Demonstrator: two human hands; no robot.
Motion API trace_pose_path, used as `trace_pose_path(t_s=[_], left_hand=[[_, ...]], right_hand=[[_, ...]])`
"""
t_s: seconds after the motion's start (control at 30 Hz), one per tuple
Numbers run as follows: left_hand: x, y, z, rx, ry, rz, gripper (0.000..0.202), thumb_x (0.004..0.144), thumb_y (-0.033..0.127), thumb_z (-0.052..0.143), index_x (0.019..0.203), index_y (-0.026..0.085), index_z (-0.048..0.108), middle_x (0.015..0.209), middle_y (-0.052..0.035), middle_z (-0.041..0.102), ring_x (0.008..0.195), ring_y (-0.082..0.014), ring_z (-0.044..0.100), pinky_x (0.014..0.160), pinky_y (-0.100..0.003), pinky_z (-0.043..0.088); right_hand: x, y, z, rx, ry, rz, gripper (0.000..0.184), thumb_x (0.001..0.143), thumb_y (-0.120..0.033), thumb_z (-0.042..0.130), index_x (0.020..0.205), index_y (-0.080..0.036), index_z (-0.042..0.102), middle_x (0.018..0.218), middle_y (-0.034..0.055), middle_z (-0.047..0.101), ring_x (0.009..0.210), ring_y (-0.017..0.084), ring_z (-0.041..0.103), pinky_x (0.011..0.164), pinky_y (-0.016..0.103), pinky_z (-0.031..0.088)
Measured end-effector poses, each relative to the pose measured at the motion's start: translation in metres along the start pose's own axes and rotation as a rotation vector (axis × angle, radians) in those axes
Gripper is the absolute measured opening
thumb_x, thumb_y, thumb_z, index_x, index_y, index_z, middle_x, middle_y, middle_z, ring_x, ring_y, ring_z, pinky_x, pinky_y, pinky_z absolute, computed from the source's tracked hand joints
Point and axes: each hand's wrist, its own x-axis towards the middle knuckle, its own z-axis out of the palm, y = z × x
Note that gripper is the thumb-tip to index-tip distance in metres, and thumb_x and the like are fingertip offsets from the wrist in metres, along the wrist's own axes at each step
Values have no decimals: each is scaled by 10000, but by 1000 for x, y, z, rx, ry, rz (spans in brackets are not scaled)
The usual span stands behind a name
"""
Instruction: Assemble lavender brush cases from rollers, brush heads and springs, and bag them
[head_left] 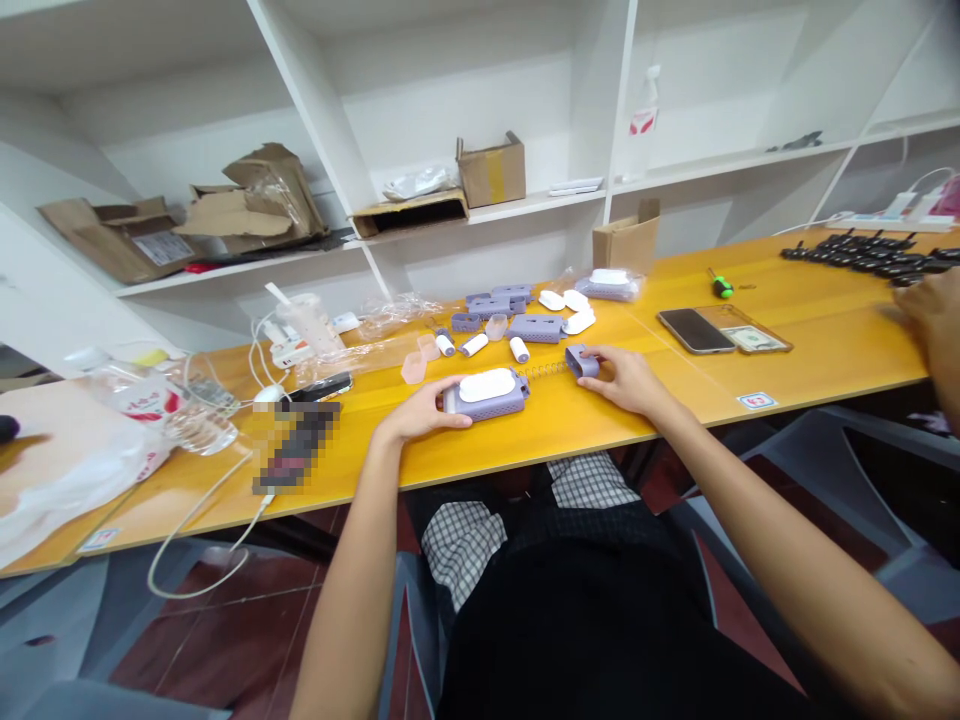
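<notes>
My left hand grips the left end of a purple plastic casing with a white oval top, lying on the table near its front edge. Between thumb and fingers, my right hand holds a small purple end cap. A thin coil spring spans the gap between casing and cap. Just behind lie white cylinders, another purple casing, clear pinkish caps and white oval pieces.
A phone lies to the right beside a clear case with a banknote. A green-black screwdriver is behind it. Bottles, a cup and cables crowd the left. Another person's hand is near black parts at far right.
</notes>
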Motion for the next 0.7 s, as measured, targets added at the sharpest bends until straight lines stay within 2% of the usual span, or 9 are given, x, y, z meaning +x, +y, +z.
trace_pose_path(t_s=[0.1,0.27,0.43,0.7], left_hand=[[4,-4,-3,-11,47,-42,931,665,522,873,1487,208,567,1498,-92,614,1338,-334,605,1180,-467,457],[3,-9,-4,1,125,-82,963,652,535,888,1492,200,557,1502,-109,597,1337,-338,597,1179,-486,458],[1,-10,-6,20,122,-90,960,662,522,891,1497,193,552,1515,-110,581,1322,-342,600,1161,-476,476],[2,-14,-7,-12,83,-89,1031,634,530,903,1526,183,520,1549,-123,541,1360,-365,565,1172,-488,455]], right_hand=[[0,-1,-1,-7,-10,23,455,880,-418,762,1292,-239,689,1258,103,771,1110,340,727,996,526,537],[-1,-1,-1,48,0,46,427,876,-416,766,1262,-245,698,1253,93,772,1117,329,725,1025,534,526],[-1,-2,-2,118,29,92,421,860,-406,793,1229,-221,714,1250,100,774,1108,306,736,1062,520,517],[-1,-4,-1,203,22,63,414,816,-409,833,1181,-235,745,1215,103,788,1127,346,738,1084,569,506]])
